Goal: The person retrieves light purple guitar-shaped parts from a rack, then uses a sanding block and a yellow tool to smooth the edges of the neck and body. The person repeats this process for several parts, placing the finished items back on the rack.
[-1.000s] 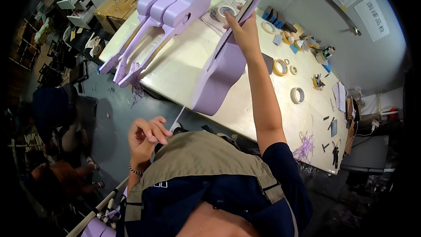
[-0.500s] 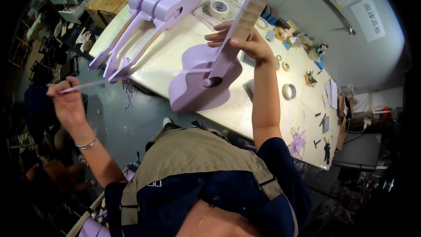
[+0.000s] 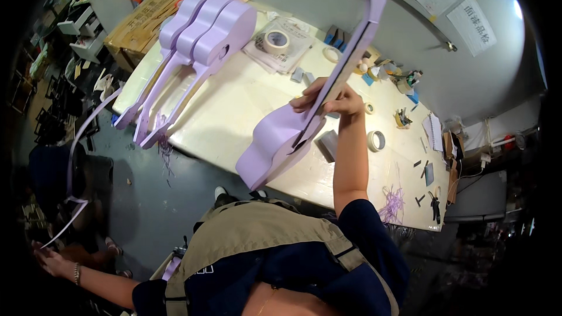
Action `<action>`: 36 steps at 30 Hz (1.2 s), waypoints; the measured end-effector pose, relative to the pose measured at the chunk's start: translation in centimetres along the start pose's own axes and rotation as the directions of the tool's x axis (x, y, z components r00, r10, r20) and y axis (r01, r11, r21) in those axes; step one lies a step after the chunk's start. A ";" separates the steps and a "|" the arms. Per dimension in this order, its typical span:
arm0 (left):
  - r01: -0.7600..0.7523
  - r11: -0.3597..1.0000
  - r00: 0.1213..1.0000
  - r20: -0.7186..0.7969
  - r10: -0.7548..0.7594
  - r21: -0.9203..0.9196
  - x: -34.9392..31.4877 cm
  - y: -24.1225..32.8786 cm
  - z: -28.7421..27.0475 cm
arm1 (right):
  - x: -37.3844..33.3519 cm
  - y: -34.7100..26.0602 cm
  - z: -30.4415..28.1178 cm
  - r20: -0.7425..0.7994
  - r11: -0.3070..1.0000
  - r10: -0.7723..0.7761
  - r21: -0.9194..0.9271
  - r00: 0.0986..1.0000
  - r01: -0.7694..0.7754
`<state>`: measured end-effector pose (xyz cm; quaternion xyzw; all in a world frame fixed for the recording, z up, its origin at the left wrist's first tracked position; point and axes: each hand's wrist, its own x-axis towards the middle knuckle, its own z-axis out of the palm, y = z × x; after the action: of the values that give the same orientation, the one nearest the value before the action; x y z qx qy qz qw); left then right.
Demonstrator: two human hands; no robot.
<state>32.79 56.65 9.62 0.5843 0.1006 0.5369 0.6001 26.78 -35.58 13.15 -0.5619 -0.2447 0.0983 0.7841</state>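
Right hand, centre of frame, wrapped about the neck of a lilac ukulele near where the neck meets the body; thumb to one side, fingers to the other, firmly clamped. Instrument tilted: body at frame centre over the front edge of the cream table, neck slanting to the upper right, head running out at the top edge. Cannot tell whether the body touches the tabletop. Left hand far out at lower left, palm partly turned up, a bracelet at the wrist. A thin lilac strip meets its fingertips, kinks, then curves up toward the table's left corner; whether the fingers pinch it, cannot tell. Just right of the ukulele body, a grey block; beyond the right forearm, a tape roll. Upper left of centre, three more lilac ukuleles set side by side, necks pointing down-left; lilac shreds hang near their heads. Printed sheets beside them carry a second roll. Right part of table: lilac tangle, notebook. Cardboard box at upper left.
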 end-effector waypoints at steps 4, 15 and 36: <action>-0.485 0.309 0.861 0.387 0.329 0.818 -14.4 7.0 4.4 | -0.7 2.6 1.4 -0.356 0.961 -0.237 -0.221 0.904 0.165; -0.037 0.852 0.177 0.843 -0.509 0.522 -36.1 -8.0 16.9 | 6.0 5.1 10.0 -0.607 0.668 -0.588 -0.737 0.534 -0.103; 0.685 0.654 0.658 0.112 -0.745 0.322 -49.2 -16.7 30.3 | -4.4 12.9 8.0 -0.499 0.679 0.712 0.315 0.494 -0.663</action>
<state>44.45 5.48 -19.88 0.6262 0.3196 0.1648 0.6918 20.60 -26.33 1.90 -0.5810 0.2576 0.2343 0.7356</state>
